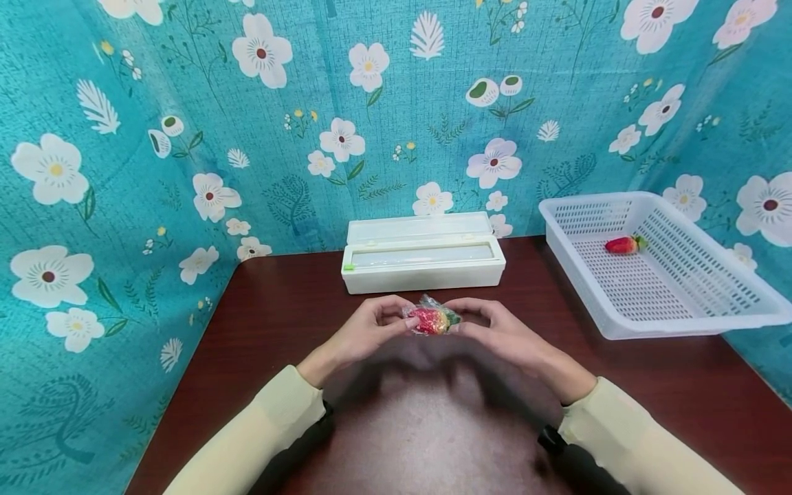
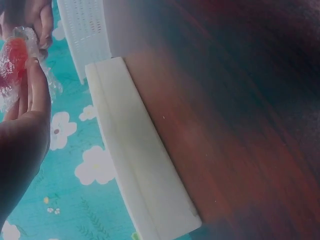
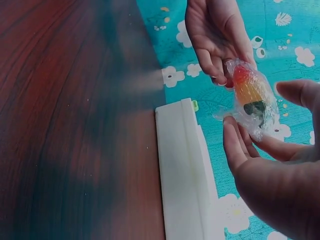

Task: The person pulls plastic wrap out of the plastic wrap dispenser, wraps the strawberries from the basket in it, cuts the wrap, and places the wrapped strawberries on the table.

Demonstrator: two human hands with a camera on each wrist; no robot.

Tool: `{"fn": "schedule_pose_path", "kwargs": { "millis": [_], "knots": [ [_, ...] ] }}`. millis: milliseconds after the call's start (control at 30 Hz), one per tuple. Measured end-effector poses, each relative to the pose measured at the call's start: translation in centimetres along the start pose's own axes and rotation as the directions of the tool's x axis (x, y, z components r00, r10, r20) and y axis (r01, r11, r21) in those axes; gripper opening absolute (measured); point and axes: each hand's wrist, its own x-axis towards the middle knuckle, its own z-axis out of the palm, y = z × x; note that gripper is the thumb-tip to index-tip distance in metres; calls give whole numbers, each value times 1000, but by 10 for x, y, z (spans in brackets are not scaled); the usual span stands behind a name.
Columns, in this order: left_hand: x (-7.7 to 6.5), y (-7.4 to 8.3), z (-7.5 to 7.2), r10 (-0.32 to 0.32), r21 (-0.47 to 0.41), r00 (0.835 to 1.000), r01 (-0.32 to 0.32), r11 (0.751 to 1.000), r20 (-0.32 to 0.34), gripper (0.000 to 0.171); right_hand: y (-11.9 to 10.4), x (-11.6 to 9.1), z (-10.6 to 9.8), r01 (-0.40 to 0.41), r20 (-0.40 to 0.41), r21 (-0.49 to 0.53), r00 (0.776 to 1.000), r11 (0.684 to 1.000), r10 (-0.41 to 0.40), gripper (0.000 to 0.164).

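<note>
A strawberry (image 1: 430,320) wrapped in clear cling film is held up between both hands over the table. My left hand (image 1: 371,326) pinches its red tip between thumb and fingers. At the green leafy end, my right hand (image 1: 501,331) has its fingers curled about the film, as the right wrist view also shows with the wrapped strawberry (image 3: 250,97). Loose film sticks out at the edges. Behind the hands stands a white cling film dispenser (image 1: 427,275), its clear lid raised and film visible inside.
A white perforated plastic basket (image 1: 609,313) stands at the right of the dark wooden table (image 1: 266,316). Another red strawberry (image 1: 621,245) with green leaves lies in it. A teal flowered cloth (image 1: 291,151) hangs behind and along the sides.
</note>
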Motion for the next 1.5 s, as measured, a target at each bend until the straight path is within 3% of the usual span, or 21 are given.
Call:
{"fn": "schedule_pose_path", "kwargs": {
  "millis": [433, 833, 1067, 1167, 1333, 1500],
  "knots": [
    [-1, -2, 2, 7, 23, 999, -8, 1000, 38, 26, 5, 3, 1, 15, 58, -119, 998, 993, -8, 47],
    [1, -4, 7, 39, 36, 996, -42, 998, 78, 25, 4, 7, 5, 5, 80, -146, 997, 989, 7, 38],
    [1, -4, 10, 82, 158, 996, -87, 984, 34, 30, 7, 9, 5, 39, 124, -155, 992, 987, -19, 32],
    [1, -4, 11, 65, 203, 997, -71, 977, 37, 35, 8, 9, 4, 52, 141, -145, 989, 988, -31, 30],
    [1, -6, 12, -8, 171, 995, -9, 985, 99, 29, 8, 9, 3, 55, 172, -118, 984, 991, -34, 29],
    [-1, -7, 12, -37, 120, 996, 28, 992, 77, 25, 9, 9, 3, 42, 178, -96, 984, 994, -24, 30]
  ]
}}
